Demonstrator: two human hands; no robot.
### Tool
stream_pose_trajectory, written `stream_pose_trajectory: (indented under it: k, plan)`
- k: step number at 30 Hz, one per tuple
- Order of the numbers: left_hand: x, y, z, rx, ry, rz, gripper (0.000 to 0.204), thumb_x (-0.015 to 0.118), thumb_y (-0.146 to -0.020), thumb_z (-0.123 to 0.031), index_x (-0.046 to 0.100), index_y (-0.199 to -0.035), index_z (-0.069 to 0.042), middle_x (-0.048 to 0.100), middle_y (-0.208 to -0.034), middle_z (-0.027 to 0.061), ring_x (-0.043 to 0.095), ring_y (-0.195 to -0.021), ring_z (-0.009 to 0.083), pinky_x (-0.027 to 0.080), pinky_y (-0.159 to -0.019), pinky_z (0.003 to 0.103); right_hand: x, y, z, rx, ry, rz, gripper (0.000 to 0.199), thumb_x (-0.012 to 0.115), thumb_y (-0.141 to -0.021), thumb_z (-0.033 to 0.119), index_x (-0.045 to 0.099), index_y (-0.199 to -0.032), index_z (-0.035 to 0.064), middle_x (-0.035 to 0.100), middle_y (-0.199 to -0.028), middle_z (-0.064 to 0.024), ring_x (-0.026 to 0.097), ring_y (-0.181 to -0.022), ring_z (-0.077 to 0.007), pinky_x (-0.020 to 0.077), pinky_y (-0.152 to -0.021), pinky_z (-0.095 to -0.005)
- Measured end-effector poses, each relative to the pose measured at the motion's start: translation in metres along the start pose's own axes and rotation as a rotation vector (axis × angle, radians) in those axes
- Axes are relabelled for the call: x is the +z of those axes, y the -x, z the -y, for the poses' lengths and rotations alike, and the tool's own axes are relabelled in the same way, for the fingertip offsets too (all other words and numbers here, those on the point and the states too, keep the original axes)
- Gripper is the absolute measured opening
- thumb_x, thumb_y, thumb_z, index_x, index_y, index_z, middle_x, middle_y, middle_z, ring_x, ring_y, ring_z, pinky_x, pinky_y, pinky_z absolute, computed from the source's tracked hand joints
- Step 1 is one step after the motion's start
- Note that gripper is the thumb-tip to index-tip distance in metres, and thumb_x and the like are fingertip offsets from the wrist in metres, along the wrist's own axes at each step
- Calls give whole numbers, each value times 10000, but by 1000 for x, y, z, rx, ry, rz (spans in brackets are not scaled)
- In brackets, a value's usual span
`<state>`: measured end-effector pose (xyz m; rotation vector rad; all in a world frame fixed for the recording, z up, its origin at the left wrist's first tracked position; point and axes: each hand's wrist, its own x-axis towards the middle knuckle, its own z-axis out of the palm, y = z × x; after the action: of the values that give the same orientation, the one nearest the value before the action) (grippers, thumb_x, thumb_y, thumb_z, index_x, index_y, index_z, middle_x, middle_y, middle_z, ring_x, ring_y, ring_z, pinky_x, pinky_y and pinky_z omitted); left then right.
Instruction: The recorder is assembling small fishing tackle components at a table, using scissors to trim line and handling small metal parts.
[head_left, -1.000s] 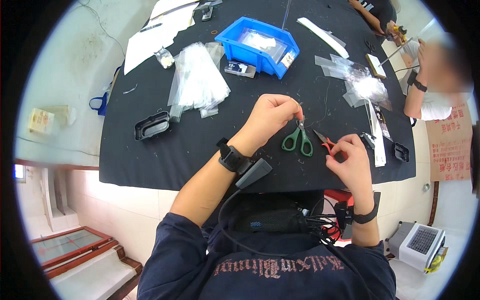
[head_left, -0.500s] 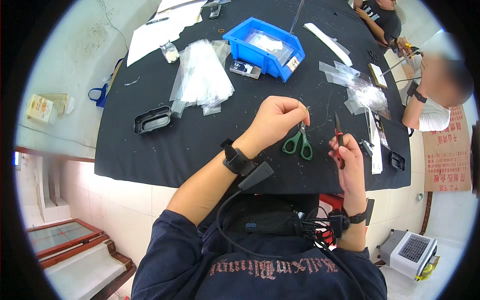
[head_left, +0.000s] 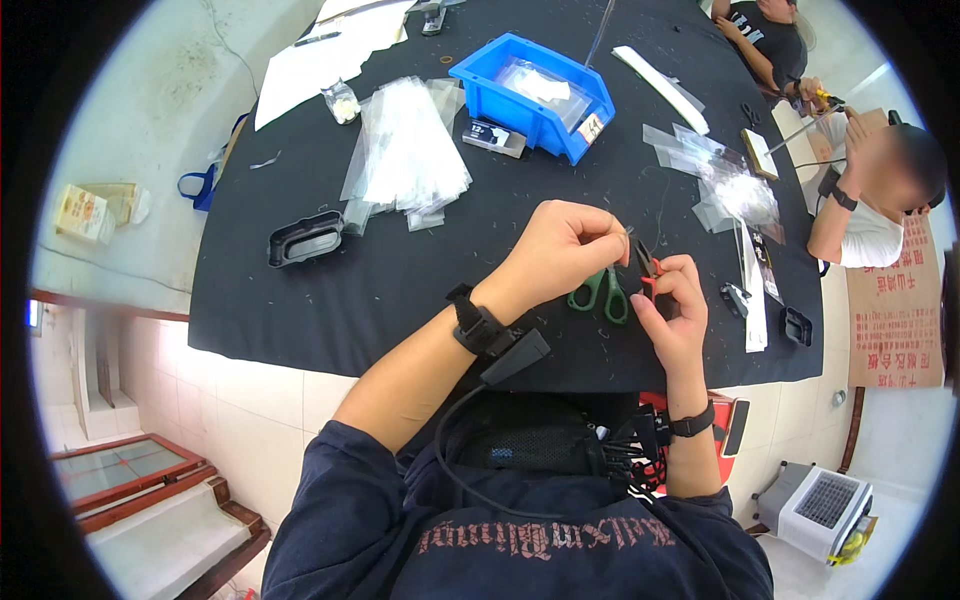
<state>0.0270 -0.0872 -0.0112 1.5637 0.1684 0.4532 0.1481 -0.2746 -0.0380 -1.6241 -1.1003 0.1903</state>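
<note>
My left hand (head_left: 565, 245) is closed in a pinch above the black tabletop. Something tiny shows at its fingertips, too small to name. In my right hand (head_left: 680, 315) is a pair of small red-handled pliers (head_left: 650, 272), their dark pointed jaws close to the left fingertips. The handles look spread apart, with fingers around them. Green-handled scissors (head_left: 612, 300) lie on the cloth just below my left hand, which partly hides them.
Clear plastic sleeves (head_left: 410, 160) lie left, beside a black tray (head_left: 305, 240). A blue bin (head_left: 540, 105) holding packets stands beyond my hands, with a small box (head_left: 494, 138) beside it. More clear bags (head_left: 735, 190) lie right. A co-worker (head_left: 865, 190) sits at the right edge.
My right hand has moved left, bringing the pliers' jaws up to my left fingertips. The handles now appear spread. My left hand has shifted slightly right and down, still pinching.
</note>
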Motion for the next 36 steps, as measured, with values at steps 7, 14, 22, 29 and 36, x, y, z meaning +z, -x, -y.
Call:
stream_pose_trajectory:
  k: [7, 14, 22, 29, 36]
  plan:
    - [2, 1, 0, -9, -43, 19, 196, 603, -894, -86, 705, -765, 21, 633, -678, -17, 458, -596, 15, 350, -530, 225, -1, 1, -2, -29, 40, 8, 257, 804, -696, 92, 565, -775, 41, 553, -990, -74, 542, -940, -212, 421, -845, -316]
    - [3, 1, 1, -47, -72, 28, 201, 609, -888, -92, 704, -757, 26, 637, -677, 0, 479, -606, 25, 373, -537, 233, -2, 1, 2, -15, 43, 6, 241, 801, -727, 105, 575, -777, 37, 558, -996, -75, 551, -911, -193, 429, -788, -291]
    - [2, 0, 0, -30, -90, 26, 190, 615, -879, -98, 709, -762, 18, 633, -668, 10, 494, -608, 26, 383, -541, 235, -2, 0, 0, -23, -21, 7, 186, 759, -804, 79, 587, -792, 13, 648, -997, -82, 550, -808, -146, 421, -717, -254]
    - [-1, 0, -3, 18, -143, 101, 189, 622, -877, -124, 709, -784, 15, 632, -639, 2, 495, -579, 33, 384, -521, 241, -7, 6, -5, 221, -542, 156, 181, 660, -912, 109, 575, -775, 26, 668, -887, -130, 540, -671, -99, 407, -597, -211]
    - [-1, 0, 0, 118, -136, 157, 187, 614, -877, -117, 710, -784, 13, 647, -647, 30, 535, -579, 51, 408, -527, 246, -14, 4, 3, 394, -754, 298, 335, 592, -946, 290, 477, -717, 73, 616, -701, -189, 494, -505, -132, 381, -432, -247]
